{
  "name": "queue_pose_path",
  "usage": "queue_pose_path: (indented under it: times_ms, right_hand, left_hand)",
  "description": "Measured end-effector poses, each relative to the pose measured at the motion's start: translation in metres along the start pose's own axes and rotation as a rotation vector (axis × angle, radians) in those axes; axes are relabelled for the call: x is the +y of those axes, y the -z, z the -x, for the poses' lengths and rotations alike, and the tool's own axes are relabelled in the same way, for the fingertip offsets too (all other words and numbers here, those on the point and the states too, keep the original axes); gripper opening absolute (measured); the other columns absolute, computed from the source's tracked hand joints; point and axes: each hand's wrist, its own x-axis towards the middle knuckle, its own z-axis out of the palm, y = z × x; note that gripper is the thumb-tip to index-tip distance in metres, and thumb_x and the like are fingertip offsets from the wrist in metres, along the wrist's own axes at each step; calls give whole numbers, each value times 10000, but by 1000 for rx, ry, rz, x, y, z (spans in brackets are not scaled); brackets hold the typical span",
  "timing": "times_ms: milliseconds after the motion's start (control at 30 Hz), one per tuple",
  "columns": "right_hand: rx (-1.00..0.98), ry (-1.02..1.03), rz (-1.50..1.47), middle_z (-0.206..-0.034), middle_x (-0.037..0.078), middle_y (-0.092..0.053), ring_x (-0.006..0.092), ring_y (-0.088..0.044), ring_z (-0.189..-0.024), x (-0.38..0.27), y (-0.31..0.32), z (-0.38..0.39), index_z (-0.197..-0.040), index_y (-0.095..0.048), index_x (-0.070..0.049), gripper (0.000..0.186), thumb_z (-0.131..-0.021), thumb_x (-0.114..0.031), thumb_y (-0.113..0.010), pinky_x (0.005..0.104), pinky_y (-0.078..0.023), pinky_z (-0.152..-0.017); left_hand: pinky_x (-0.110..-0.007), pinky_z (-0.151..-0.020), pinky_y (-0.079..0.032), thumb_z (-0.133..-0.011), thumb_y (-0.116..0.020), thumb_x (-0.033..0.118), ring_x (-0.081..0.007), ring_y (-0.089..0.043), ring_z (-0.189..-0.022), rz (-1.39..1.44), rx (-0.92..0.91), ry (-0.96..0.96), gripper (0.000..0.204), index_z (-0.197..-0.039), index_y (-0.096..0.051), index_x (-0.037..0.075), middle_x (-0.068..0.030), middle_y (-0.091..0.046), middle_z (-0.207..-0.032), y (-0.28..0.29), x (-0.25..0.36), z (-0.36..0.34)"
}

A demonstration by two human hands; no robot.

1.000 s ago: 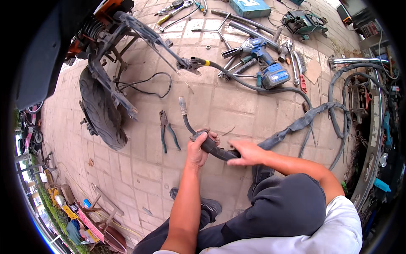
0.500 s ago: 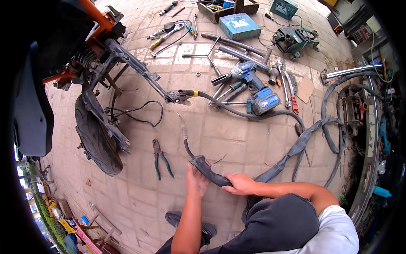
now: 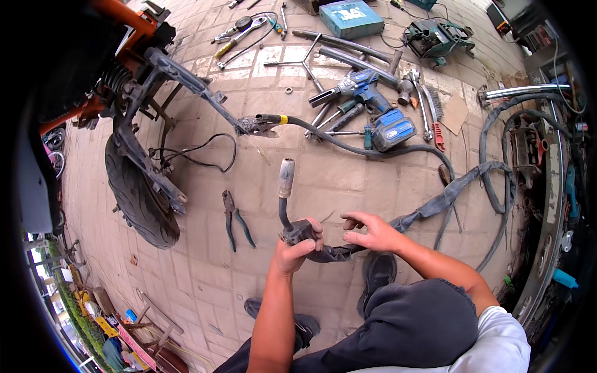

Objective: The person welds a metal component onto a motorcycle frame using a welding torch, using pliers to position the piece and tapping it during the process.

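My left hand (image 3: 297, 252) is wrapped round the dark handle of a welding torch (image 3: 301, 232). Its bent neck rises to a pale, worn nozzle (image 3: 286, 177) pointing away from me. From the handle a grey sheathed cable (image 3: 429, 208) runs to the right. My right hand (image 3: 372, 231) hovers just right of the handle with thumb and fingers apart, holding nothing. Combination pliers (image 3: 229, 211) with green handles lie on the paving to the left. Farther off, an earth clamp (image 3: 264, 129) on a yellow-banded cable is attached to the end of a metal frame arm (image 3: 202, 93).
An orange-framed vehicle with a tyre (image 3: 140, 193) stands at left. Beyond my hands lie a blue cordless impact wrench (image 3: 373, 99), metal tubes, a hammer (image 3: 405, 90) and a wire brush (image 3: 437, 118). A teal case (image 3: 351, 18) sits farther back. Cable loops and a cluttered rack line the right.
My right hand has let go of the torch handle and opened. My left hand has closed round the handle, and the nozzle has moved slightly right and up.
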Motion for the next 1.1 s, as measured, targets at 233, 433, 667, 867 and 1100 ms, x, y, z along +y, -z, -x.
queue_pose_path:
  times_ms: [233,433,667,867,1100]
  right_hand:
    - [139,115,-189,-971,87,-673,164,-628,-908,-21,17,-8,-1208,-590,48,450,-886,-242,-709,320,-498,-855]
    - [174,191,-378,-947,72,-668,142,-625,-895,-47,18,-9,-1181,-608,46,392,-897,-206,-702,307,-504,-837]
    - [111,208,-359,-1037,73,-656,146,-611,-983,-58,21,-11,-1235,-575,34,374,-919,-147,-663,322,-494,-892]
    - [116,155,-332,-1020,75,-661,141,-616,-961,-55,17,-12,-1214,-590,44,367,-920,-162,-668,313,-502,-878]
    - [261,26,-274,-1048,108,-677,153,-629,-936,-25,31,-13,-1211,-596,44,409,-913,-221,-686,302,-511,-832]
  left_hand:
    - [-313,-602,-458,-631,-770,245,-193,-558,-640,-42,-239,-45,386,-834,-622,-48,-141,-565,-818,-8,8,-3]
    - [-315,-595,-453,-627,-766,255,-194,-551,-631,-56,-298,-44,391,-810,-623,-58,-140,-558,-804,-8,15,-3]
    - [-329,-598,-452,-630,-758,245,-199,-550,-634,-9,-253,-38,388,-850,-639,-51,-126,-533,-875,-9,14,0]
    - [-331,-628,-446,-654,-735,196,-198,-562,-680,-40,-127,42,348,-898,-612,-21,-103,-518,-913,-8,11,-2]
    - [-327,-572,-477,-756,-682,119,-208,-575,-585,-162,239,46,299,-977,-576,-53,-98,-576,-719,-5,14,-9]
